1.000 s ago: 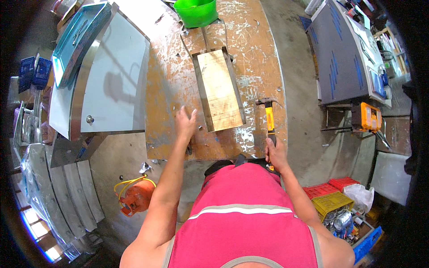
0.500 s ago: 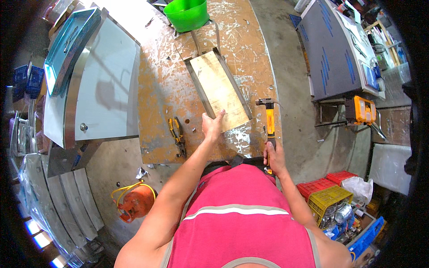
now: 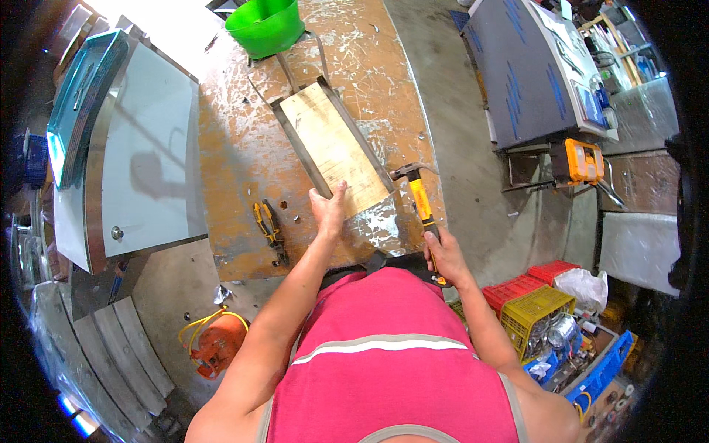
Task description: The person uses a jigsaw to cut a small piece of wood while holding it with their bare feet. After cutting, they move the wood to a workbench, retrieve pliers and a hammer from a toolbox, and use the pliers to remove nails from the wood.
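A pale wooden board (image 3: 336,140) lies in a dark metal channel frame (image 3: 299,148) on the workbench. My left hand (image 3: 329,210) grips the board's near end, its thumb on the top face and the other fingers partly hidden at the edge. In my right hand (image 3: 444,257) is a claw hammer (image 3: 422,201) with a yellow and black handle, held low on the grip. The hammer's head is beside the frame's near right corner; whether they touch I cannot tell. A pair of yellow-and-black pliers (image 3: 269,230) rests on the bench left of my left hand.
The scuffed brown workbench (image 3: 244,166) also bears a green basin (image 3: 267,29) at its far end. To the left stands a pale metal cabinet (image 3: 159,148). An orange gas cylinder (image 3: 221,343) is on the floor. Crates (image 3: 535,314) and a grey cabinet (image 3: 517,81) stand on the right.
The hammer has tilted to the left, bringing its head closer to the frame's near right corner. My left hand keeps its hold on the board. The whole view has shifted slightly.
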{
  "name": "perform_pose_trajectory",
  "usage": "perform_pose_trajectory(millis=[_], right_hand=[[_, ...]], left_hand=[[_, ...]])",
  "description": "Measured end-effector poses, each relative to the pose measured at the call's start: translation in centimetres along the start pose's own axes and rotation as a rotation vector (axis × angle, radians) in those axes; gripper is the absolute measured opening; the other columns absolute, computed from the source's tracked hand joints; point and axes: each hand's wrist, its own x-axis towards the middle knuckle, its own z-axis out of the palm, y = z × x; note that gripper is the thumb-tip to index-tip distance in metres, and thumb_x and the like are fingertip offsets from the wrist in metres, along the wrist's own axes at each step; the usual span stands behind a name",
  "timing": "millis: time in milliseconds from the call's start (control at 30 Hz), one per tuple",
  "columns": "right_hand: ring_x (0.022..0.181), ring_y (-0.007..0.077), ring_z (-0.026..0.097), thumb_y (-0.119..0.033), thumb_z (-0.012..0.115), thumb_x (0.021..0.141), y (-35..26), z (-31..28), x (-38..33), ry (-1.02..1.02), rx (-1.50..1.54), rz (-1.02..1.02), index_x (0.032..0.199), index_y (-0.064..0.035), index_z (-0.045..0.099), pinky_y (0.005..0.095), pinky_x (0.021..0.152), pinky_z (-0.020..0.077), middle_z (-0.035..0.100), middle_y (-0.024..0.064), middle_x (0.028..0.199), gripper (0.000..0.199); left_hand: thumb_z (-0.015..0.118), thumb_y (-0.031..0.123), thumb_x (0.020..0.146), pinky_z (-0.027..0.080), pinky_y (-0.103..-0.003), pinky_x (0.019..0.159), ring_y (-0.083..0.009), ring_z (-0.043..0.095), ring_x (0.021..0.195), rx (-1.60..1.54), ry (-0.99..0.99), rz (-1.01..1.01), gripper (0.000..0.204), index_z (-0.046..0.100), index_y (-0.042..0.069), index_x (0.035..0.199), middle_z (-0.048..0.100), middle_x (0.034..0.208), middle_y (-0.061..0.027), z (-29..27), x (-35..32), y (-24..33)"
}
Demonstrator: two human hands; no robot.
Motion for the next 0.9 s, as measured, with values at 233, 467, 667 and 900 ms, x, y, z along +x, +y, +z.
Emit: perform_pose_trajectory(millis=[233, 467, 667, 900], right_hand=[[0.05, 0.0116, 0.054, -0.041, 0.053, 0.11, -1.7, 0.5, -1.1, 0.037, -0.036, -0.045, 0.111, -0.0064, 0.055, 0.0299, 0.049, 0.0463, 0.057, 0.0014, 0.07, 0.034], [0.054, 0.013, 0.058, -0.043, 0.054, 0.109, 0.3, 2.0, -0.1, 0.082, -0.258, -0.136, 0.116, -0.0042, 0.056, 0.031, 0.049, 0.0468, 0.06, 0.0049, 0.073, 0.04], [0.056, 0.0147, 0.06, -0.04, 0.054, 0.109, 0.7, 2.2, -1.0, 0.052, -0.096, 0.037, 0.118, -0.005, 0.056, 0.0328, 0.051, 0.0477, 0.062, 0.0067, 0.076, 0.037], [0.054, 0.0116, 0.056, -0.043, 0.054, 0.109, 1.9, 3.2, -0.6, 0.176, -0.188, -0.167, 0.112, -0.0068, 0.055, 0.0309, 0.048, 0.0456, 0.057, 0.0029, 0.072, 0.036]], left_hand=[[0.086, 0.036, 0.088, 0.052, -0.038, 0.094, -0.0244, 0.066, 0.103, -0.01, -0.021, -0.018, 0.06, 0.052, -0.002, 0.12, 0.068, 0.115, -0.0178, -0.2, -0.2, 0.3], [0.086, 0.037, 0.087, 0.052, -0.038, 0.094, -0.0239, 0.065, 0.102, -0.142, -0.033, -0.029, 0.06, 0.053, -0.002, 0.119, 0.068, 0.114, -0.0169, -0.1, -0.4, 0.8], [0.085, 0.029, 0.088, 0.051, -0.038, 0.096, -0.0243, 0.064, 0.105, -0.008, -0.03, -0.024, 0.059, 0.05, -0.003, 0.123, 0.067, 0.116, -0.018, -0.4, -0.5, 1.0], [0.085, 0.039, 0.088, 0.052, -0.039, 0.094, -0.0251, 0.065, 0.104, 0.014, -0.017, 0.016, 0.062, 0.054, -0.002, 0.122, 0.068, 0.114, -0.0176, -0.4, 0.0, 0.1]])
